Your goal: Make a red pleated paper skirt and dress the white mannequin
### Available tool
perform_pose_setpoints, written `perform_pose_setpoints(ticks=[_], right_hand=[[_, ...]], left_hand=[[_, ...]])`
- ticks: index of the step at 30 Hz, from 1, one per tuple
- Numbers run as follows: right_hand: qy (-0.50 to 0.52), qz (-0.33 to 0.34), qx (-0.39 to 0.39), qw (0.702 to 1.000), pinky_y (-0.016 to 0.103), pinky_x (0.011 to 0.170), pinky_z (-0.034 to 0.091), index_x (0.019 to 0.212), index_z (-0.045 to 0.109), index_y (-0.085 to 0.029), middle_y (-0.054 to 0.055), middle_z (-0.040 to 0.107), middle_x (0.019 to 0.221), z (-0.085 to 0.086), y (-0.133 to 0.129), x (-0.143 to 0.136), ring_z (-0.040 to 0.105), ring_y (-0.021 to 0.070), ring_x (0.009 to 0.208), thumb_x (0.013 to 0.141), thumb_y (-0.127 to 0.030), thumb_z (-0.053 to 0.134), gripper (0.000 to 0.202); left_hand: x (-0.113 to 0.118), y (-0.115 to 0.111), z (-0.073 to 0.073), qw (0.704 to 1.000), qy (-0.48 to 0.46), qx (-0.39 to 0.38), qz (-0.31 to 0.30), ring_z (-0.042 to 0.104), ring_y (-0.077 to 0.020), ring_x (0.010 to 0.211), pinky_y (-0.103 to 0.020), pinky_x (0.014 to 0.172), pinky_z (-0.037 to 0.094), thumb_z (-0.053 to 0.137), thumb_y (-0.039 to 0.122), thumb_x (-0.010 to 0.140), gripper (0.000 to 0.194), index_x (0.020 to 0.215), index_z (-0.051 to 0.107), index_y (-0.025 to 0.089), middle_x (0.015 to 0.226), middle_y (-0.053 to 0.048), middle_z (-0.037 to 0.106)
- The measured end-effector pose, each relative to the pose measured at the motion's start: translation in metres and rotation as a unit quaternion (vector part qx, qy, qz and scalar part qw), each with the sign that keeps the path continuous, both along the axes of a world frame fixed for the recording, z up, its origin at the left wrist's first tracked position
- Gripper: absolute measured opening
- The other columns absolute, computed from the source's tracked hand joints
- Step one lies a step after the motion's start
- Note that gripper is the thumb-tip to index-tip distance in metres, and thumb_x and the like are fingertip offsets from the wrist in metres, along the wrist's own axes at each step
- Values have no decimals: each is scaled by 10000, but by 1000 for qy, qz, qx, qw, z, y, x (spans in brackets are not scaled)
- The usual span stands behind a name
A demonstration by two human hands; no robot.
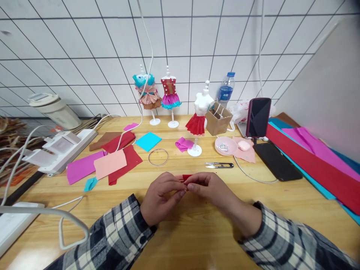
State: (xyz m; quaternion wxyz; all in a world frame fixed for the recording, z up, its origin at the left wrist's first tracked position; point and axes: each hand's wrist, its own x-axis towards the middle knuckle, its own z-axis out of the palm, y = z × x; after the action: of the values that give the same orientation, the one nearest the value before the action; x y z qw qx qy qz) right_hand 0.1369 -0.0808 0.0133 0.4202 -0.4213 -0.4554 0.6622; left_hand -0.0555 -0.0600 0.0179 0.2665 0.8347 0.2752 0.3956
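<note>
My left hand (pixel 163 195) and my right hand (pixel 211 188) meet at the front middle of the table, thumbs and fingertips pinched together. Between them is a small red and pink piece of crepe paper (pixel 186 176), mostly hidden by the fingers. Just beyond my right hand lies a pair of thread snips (pixel 219 165). Farther back, a white mini dress form (pixel 203 103) wears a red pleated skirt (pixel 196 124). A thin metal ring (pixel 158 157) rests on the table beyond my left hand.
Coloured crepe sheets (pixel 111 164) lie to the left, near a power strip (pixel 64 152). Two dressed mini forms (pixel 170 99) stand at the back. On the right are a pink dish (pixel 222 150) of beads, an upright phone (pixel 258 118), a black power bank (pixel 277 161) and long crepe strips (pixel 315 167).
</note>
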Motion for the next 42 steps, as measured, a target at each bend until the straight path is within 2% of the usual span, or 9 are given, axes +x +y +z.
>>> perform_pose_setpoints(ticks=[7,13,19,23,27,30,35,38,42], right_hand=[[2,49,-32,998,287,762,464,695,656,-185,-5,646,726,6,1,4,591,149,773,664,-359,800,228],[-105,-23,76,991,261,670,447,730,618,-195,-12,625,721,6,-2,-1,551,126,688,776,-297,667,122],[-237,-108,224,939,249,582,451,832,725,-213,29,701,798,4,-9,-5,573,133,660,821,-231,644,84],[-286,-118,308,900,240,554,450,950,729,-239,22,692,808,1,-12,-4,551,120,619,833,-249,675,129],[-317,-117,349,874,245,599,453,895,690,-222,18,658,794,3,-12,-2,555,127,671,859,-185,615,91],[-300,-106,300,899,254,616,441,792,627,-198,15,614,760,9,-10,0,541,133,694,851,-174,580,80],[-137,-69,92,984,221,455,359,821,590,-203,-60,489,554,14,-1,18,434,93,475,839,-361,588,159],[-161,-91,81,979,229,463,372,830,663,-190,-43,548,573,9,6,36,461,93,481,786,-397,667,211],[-224,-30,141,964,276,621,477,1031,718,-211,66,719,978,-4,15,51,632,163,791,848,-374,603,271]], left_hand=[[1,-1,1,998,16,15,-54,613,-153,776,-293,739,499,596,135,856,138,918,694,209,806,-41,701],[3,-3,-3,997,62,-18,47,621,-154,796,-285,738,478,612,198,868,82,880,692,212,807,-27,700],[6,-4,-5,995,46,-30,88,637,-143,779,-273,720,476,625,216,873,95,925,703,223,831,-11,727],[6,-4,-5,994,40,-47,85,654,-149,813,-278,734,492,603,209,885,154,998,705,234,889,-16,744],[7,-7,-3,996,53,-34,70,648,-155,823,-288,750,494,610,206,875,162,1003,706,234,894,-23,735],[8,-10,-5,996,67,-12,55,629,-147,807,-280,735,486,602,194,881,216,1061,700,262,867,-17,715],[2,-5,-5,995,71,-18,67,622,-143,811,-278,740,483,601,229,895,183,1040,708,257,862,-20,702],[-2,8,-1,989,119,29,86,609,-178,872,-330,808,472,655,318,856,213,1045,704,232,915,-44,689],[9,26,1,965,253,16,61,534,-293,1154,-455,982,405,708,518,757,692,1332,532,177,1234,-127,618]])
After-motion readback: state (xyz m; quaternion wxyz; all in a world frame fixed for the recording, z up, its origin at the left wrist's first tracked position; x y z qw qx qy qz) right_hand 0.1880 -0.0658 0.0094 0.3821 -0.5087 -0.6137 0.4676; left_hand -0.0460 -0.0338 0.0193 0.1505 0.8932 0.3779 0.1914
